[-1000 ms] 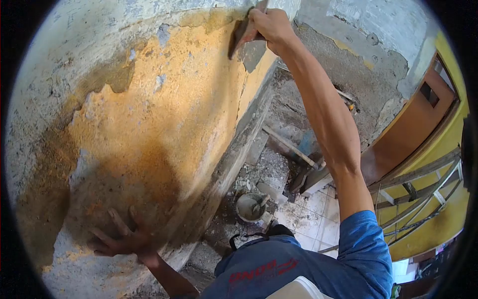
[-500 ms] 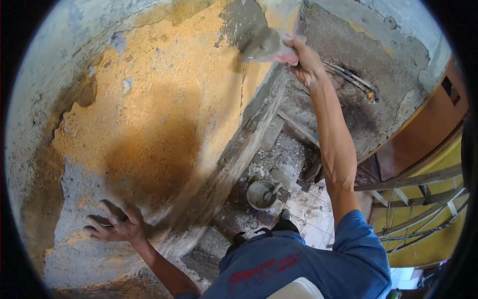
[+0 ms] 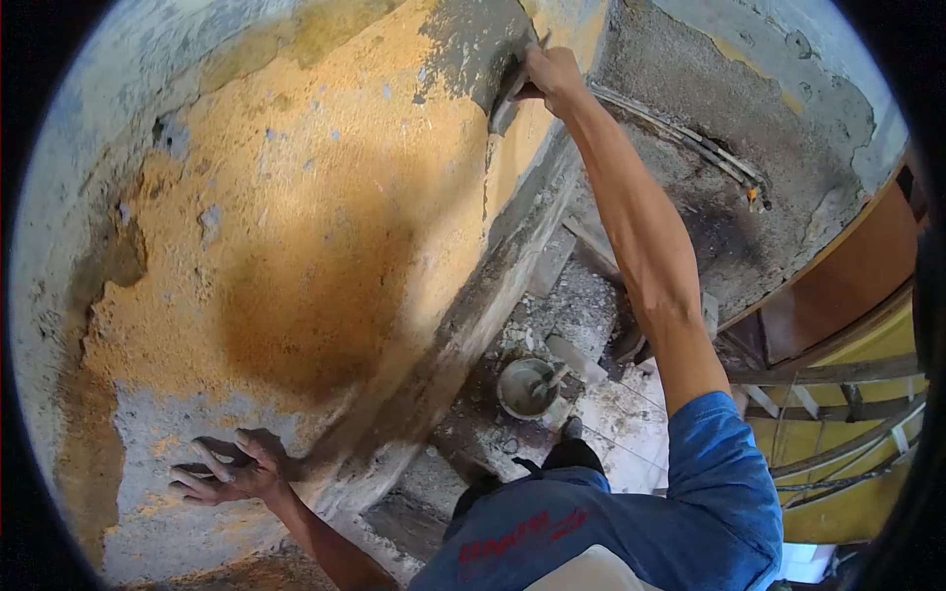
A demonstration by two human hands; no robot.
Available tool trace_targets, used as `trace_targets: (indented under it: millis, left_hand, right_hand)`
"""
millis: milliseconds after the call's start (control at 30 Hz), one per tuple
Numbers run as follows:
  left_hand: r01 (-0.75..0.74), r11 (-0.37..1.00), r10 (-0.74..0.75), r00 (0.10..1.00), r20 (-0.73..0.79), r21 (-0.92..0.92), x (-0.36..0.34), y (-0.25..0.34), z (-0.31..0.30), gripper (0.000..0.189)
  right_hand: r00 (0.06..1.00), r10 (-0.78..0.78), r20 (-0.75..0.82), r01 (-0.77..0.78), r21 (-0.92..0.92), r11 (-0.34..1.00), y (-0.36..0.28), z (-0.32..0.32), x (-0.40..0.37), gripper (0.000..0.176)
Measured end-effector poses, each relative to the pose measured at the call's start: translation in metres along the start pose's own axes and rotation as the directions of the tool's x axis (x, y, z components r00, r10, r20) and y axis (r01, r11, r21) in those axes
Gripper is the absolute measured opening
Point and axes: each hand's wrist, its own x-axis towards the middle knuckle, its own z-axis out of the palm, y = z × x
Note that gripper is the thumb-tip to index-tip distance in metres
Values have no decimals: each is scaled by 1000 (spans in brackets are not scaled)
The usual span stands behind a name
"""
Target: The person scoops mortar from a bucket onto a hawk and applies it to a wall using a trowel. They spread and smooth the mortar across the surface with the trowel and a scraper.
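Up at the top of the wall (image 3: pixel 325 187), my right hand (image 3: pixel 554 77) is closed round a flat plaster scraper (image 3: pixel 506 110). The scraper is seen nearly edge-on, and its blade lies against a patch of wet grey plaster (image 3: pixel 471 49). Part of the tool is hidden behind my fingers. Lower down at the left, my left hand (image 3: pixel 235 473) rests on the bare grey part of the wall with its fingers spread and nothing in it. Around the plaster patch the wall surface is rough and orange-yellow.
On the littered floor stands a bucket (image 3: pixel 502 396) of grey mix with a tool handle (image 3: pixel 559 375) sticking out. A ledge (image 3: pixel 463 335) runs along the wall's foot. Pipes (image 3: pixel 690 138) lie at the upper right; a wooden ladder (image 3: pixel 828 374) leans at the right.
My right hand has moved left and slightly up, and the scraper has turned from face-on to nearly edge-on against the plaster. My left hand remains on the wall; the view has shifted slightly.
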Motion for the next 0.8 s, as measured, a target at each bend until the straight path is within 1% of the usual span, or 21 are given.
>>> trace_targets:
  millis: [33,100,133,200,233,267,300,333,367,433,467,533,600,667,700,733,767,800]
  left_hand:
    - [-25,1000,25,1000,-10,-13,1,1,0,58]
    - [-15,1000,15,1000,-5,-26,0,-1,2,58]
    - [-7,1000,7,1000,-6,-29,-1,-1,2,58]
    - [-1,999,1,1000,-8,-51,-2,-2,4,58]
    - [-9,997,7,1000,-20,-73,-4,-6,4,59]
    - [18,998,-18,1000,6,-52,-9,-8,4,59]
    - [18,998,-18,1000,-7,-57,-12,-9,5,59]
    - [11,998,-12,1000,-4,-59,-14,-11,6,59]
    - [4,998,-4,1000,0,-57,-13,-11,7,59]
    - [10,999,-10,1000,-22,-41,-7,-6,5,60]
    - [9,999,-10,1000,-28,-34,-5,-6,3,61]
    - [13,1000,-13,1000,-14,-28,-6,-7,3,62]
    - [12,1000,-12,1000,14,-19,-9,-6,2,62]
    - [26,999,-27,999,32,37,-9,-7,2,66]
    - [10,999,-12,999,35,46,-8,-6,5,66]
    - [6,999,-7,1000,14,40,-8,-6,5,68]
    - [-2,999,2,1000,0,34,-8,-7,4,71]
    - [-21,999,20,1000,12,41,-6,-6,4,71]
  right_hand:
    - [1000,4,0,-4,-16,1000,-21,7,-12,42]
    - [982,-146,121,151,-30,988,-53,19,-32,41]
    - [982,-142,122,147,-41,988,-74,24,-40,41]
    - [971,-192,145,209,-117,971,-114,35,-57,42]
    - [973,-184,141,201,-121,972,-127,39,-70,42]
    - [960,-221,170,247,-149,957,-140,41,-81,43]
    - [944,-265,197,300,-175,938,-150,40,-90,43]
    - [910,-293,293,373,-273,887,-156,25,-99,42]
    - [907,-306,288,383,-267,884,-157,15,-108,42]
    - [955,-223,198,249,-122,961,-152,-1,-126,41]
    - [955,-222,195,247,-112,963,-142,-15,-133,41]
    - [991,-91,99,111,-219,969,-112,-47,-134,37]
    - [993,-115,-13,115,13,993,-19,-72,-98,36]
    - [996,24,-84,-13,126,992,64,-87,-84,37]
    - [993,60,-103,-54,61,997,125,-94,-71,38]
    - [987,102,-123,-103,-5,995,153,-90,-74,39]
    - [985,128,-116,-129,5,992,184,-86,-83,39]
    - [966,235,-109,-236,6,972,190,-71,-106,38]
